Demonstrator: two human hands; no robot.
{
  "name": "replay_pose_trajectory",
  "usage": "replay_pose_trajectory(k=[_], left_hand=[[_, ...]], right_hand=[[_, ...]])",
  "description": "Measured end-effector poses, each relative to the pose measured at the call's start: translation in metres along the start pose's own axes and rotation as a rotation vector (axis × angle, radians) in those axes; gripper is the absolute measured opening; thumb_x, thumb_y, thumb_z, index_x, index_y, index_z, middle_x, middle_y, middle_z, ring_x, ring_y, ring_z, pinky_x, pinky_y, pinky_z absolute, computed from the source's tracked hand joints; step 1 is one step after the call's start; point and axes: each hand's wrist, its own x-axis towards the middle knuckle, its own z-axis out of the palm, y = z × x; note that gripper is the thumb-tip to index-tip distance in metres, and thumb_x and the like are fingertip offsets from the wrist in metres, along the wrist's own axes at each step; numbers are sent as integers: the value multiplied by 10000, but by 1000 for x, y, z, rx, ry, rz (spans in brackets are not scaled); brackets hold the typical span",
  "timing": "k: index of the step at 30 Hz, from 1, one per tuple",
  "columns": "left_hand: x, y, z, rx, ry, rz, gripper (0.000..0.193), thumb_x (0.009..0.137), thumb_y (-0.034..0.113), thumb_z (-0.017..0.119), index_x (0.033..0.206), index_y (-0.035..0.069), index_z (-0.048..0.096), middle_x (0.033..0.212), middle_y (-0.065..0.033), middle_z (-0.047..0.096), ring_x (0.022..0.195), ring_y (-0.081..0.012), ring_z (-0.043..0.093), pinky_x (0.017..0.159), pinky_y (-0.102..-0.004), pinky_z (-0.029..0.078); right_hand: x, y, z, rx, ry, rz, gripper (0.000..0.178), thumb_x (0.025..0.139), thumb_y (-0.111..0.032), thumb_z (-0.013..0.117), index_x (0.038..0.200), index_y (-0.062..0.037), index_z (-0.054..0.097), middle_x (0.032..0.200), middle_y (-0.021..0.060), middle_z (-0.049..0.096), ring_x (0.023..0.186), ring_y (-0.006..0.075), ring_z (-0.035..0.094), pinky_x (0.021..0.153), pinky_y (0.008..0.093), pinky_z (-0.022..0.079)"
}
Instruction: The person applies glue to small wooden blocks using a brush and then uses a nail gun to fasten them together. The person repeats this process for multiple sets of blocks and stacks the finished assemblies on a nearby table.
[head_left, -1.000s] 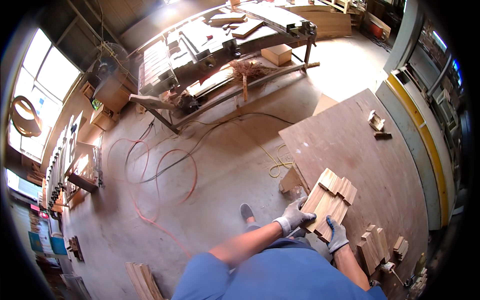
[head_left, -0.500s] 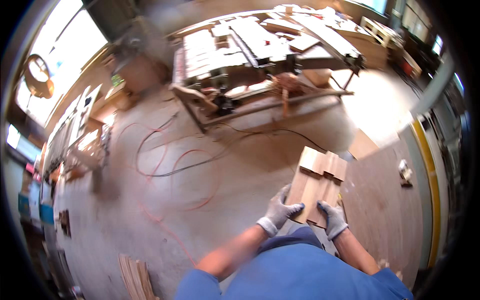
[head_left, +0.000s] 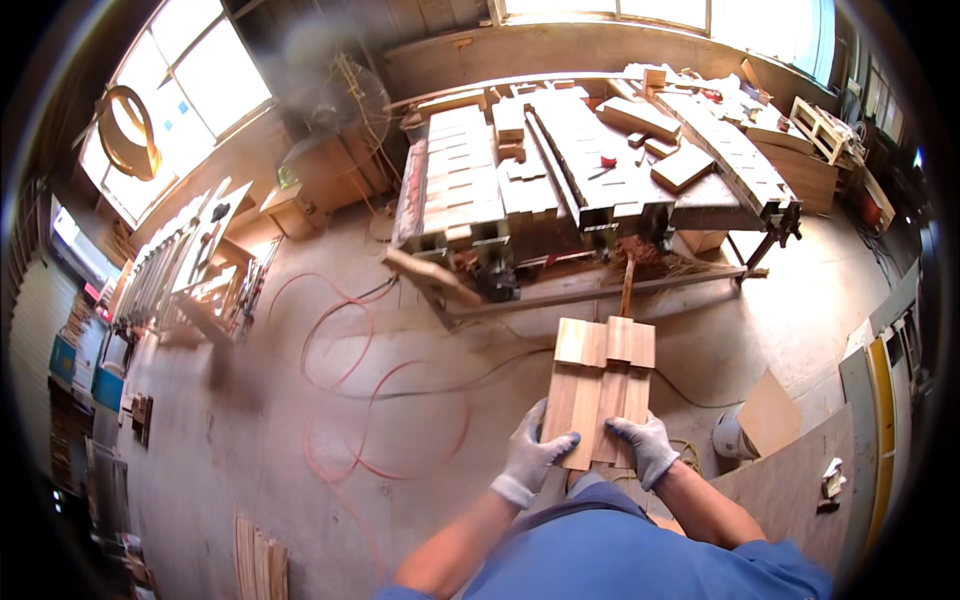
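Note:
In front of my body I carry a stack of wooden boards [head_left: 598,400], short pieces of light brown wood with staggered far ends. My left hand [head_left: 537,455], in a pale work glove with dark fingertips, grips the stack's left near corner, thumb on top. On the right near edge, my right hand [head_left: 645,446] holds on in a matching glove, its thumb also pressed on the upper face. The fingers underneath the boards are hidden.
Ahead stands a metal-framed workbench [head_left: 600,285] loaded with wood pieces. Red and black hoses [head_left: 375,395] loop over the floor at left. Wood strips [head_left: 260,560] lie lower left. At right are a white bucket [head_left: 733,436] and a large wooden panel [head_left: 785,480].
My view has turned to the right, so the workbench appears lower and further right. The boards, still in both hands, have straightened from a tilt and sit slightly further left in view.

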Motion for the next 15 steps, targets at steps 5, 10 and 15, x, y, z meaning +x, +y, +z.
replay_pose_trajectory(k=[5,10,15], left_hand=[[69,44,24,-46,49,19,774,869,6,852,1549,-54,487,1439,-127,629,1282,-194,623,1098,-330,523],[133,85,36,-56,94,49,766,872,-4,837,1545,-69,479,1446,-140,626,1281,-195,624,1113,-337,516],[218,109,19,-81,62,92,778,878,-35,809,1565,-55,444,1441,-146,616,1275,-215,627,1111,-353,525]], right_hand=[[75,-62,14,-15,-76,56,541,865,-55,883,1321,17,602,1168,135,749,982,224,764,888,386,661],[144,-104,37,-48,-115,65,522,873,-73,888,1307,9,611,1171,126,752,984,215,763,874,376,660],[214,-135,75,-42,-115,40,548,883,-103,878,1325,15,577,1178,131,737,998,212,752,884,379,656]])
